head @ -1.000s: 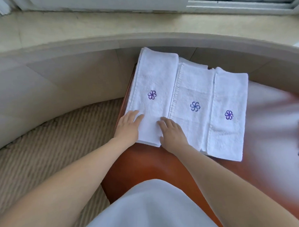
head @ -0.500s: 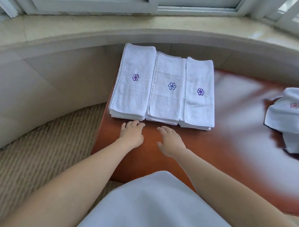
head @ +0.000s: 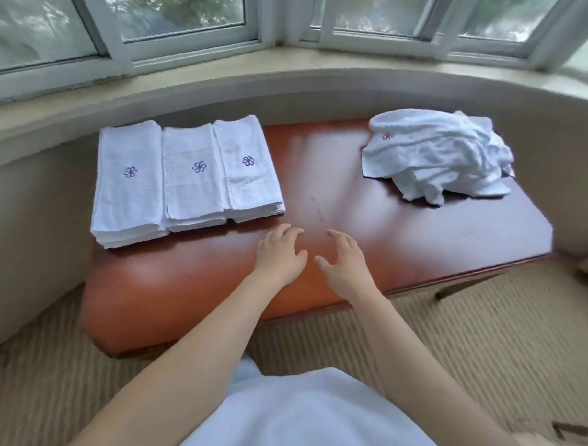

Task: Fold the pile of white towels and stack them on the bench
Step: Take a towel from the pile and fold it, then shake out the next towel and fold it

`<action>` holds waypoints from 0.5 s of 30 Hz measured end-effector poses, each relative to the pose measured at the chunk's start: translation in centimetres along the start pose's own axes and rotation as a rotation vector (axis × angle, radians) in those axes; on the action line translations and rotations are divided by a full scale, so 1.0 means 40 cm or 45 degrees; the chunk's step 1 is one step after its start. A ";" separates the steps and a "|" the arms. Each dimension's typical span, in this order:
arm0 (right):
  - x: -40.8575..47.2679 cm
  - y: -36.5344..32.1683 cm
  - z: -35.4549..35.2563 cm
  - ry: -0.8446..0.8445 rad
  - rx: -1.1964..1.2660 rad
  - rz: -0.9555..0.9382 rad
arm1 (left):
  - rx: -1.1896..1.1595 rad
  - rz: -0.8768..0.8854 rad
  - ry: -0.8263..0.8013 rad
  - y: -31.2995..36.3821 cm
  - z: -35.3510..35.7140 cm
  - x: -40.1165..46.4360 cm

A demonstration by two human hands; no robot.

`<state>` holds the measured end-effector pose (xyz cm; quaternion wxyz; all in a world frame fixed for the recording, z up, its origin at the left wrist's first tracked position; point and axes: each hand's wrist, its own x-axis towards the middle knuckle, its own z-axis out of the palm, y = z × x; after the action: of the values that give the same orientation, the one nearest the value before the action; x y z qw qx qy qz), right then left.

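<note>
Hands off the folded stacks (head: 186, 180) now, left hand (head: 280, 253) and right hand (head: 345, 261) loose-fingered, empty over bare bench (head: 194, 281), likely heading for unfolded pile (head: 441, 155) at bench's right end.

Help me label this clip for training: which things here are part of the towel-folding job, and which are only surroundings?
Part of the job:
- unfolded towel pile
- three folded stacks
- bench
- left hand and right hand, both holding nothing

Only surroundings:
- windows
- window ledge
- striped carpet
</note>
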<state>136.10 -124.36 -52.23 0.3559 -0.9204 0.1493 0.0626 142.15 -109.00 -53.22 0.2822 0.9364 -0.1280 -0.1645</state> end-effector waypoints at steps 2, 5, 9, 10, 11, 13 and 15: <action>-0.051 0.073 -0.062 0.064 0.038 0.073 | -0.015 0.054 -0.026 0.081 0.043 -0.017; -0.102 0.169 -0.136 0.178 0.113 0.191 | -0.012 0.130 -0.087 0.179 0.099 -0.029; -0.136 0.271 -0.203 0.291 0.202 0.302 | 0.019 0.221 -0.158 0.278 0.159 -0.015; -0.140 0.293 -0.216 0.311 0.221 0.324 | 0.018 0.236 -0.174 0.299 0.172 -0.004; -0.141 0.314 -0.229 0.328 0.236 0.344 | 0.011 0.247 -0.188 0.320 0.184 0.008; -0.138 0.355 -0.255 0.346 0.265 0.390 | -0.011 0.276 -0.209 0.361 0.210 0.041; -0.124 0.394 -0.283 0.357 0.264 0.439 | -0.038 0.311 -0.226 0.401 0.235 0.083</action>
<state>126.49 -141.89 -52.80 0.4084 -0.8395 0.3577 -0.0217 139.23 -127.63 -52.25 0.3018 0.8912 -0.2631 -0.2131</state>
